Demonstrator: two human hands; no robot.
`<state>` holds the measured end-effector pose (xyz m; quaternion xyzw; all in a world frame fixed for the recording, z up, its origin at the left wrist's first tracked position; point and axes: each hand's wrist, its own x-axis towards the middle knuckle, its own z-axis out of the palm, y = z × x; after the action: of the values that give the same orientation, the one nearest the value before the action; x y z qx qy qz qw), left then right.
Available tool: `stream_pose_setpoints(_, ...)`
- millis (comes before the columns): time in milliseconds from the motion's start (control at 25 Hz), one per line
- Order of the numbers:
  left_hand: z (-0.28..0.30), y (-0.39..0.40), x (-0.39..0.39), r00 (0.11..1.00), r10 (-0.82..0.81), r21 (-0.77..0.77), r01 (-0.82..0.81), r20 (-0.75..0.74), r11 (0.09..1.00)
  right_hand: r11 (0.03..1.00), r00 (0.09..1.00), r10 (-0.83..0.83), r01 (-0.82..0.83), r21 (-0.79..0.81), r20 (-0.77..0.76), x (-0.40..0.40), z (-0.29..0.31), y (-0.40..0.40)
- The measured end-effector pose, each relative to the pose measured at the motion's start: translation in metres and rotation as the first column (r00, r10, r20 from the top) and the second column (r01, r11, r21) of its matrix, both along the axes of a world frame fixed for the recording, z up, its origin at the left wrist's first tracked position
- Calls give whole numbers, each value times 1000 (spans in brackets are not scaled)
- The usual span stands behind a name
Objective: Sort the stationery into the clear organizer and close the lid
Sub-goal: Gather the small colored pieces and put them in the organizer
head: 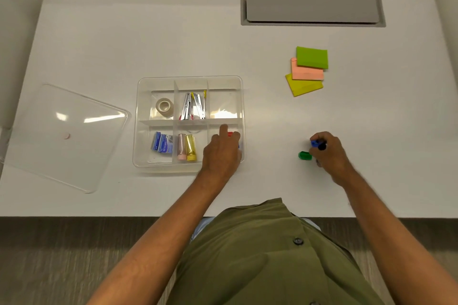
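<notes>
The clear organizer (138, 131) sits at the desk's centre-left, its lid (62, 136) lying flat to its left. Its compartments hold a tape roll (164, 106), staplers (193, 106), blue staple boxes (162, 143) and a pink and a yellow tube (190, 147). My left hand (221, 153) is over the front right compartment, fingers curled around a small red item (230, 134). My right hand (329, 151) rests on the desk to the right, closed on a blue marker cap end (314, 143) and a black one (322, 146). A green marker (304, 155) lies at its fingertips.
Three sticky note pads, green (312, 57), pink (307, 73) and yellow (303, 85), overlap at the right rear. A grey cable hatch (312, 8) is set into the desk's back. The desk's front edge runs just before my body.
</notes>
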<state>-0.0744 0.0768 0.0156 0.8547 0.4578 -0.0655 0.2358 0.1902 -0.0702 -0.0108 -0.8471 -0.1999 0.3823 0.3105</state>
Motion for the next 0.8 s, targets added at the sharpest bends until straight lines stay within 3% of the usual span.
stream_pose_setpoints(320, 21, 29, -40, 993, 35, 212, -59, 116, 975, 969, 924, 247, -232, -85, 293, -48, -15, -12)
stream_pose_setpoints(480, 15, 47, -78, 982, 134, 308, -170, 135, 936, 949, 907, 309, -273, -160, 287, -54, -10, -3)
stream_pose_setpoints(600, 8, 57, -103, 979, 187, 357, -204, 83, 911, 940, 926, 336, -317, -130, 171, -57, -2, 0)
stream_pose_setpoints(800, -8, 63, -129, 972, 237, 303, -222, -13, 927, 910, 890, 399, -355, -214, 220, -82, -6, -21)
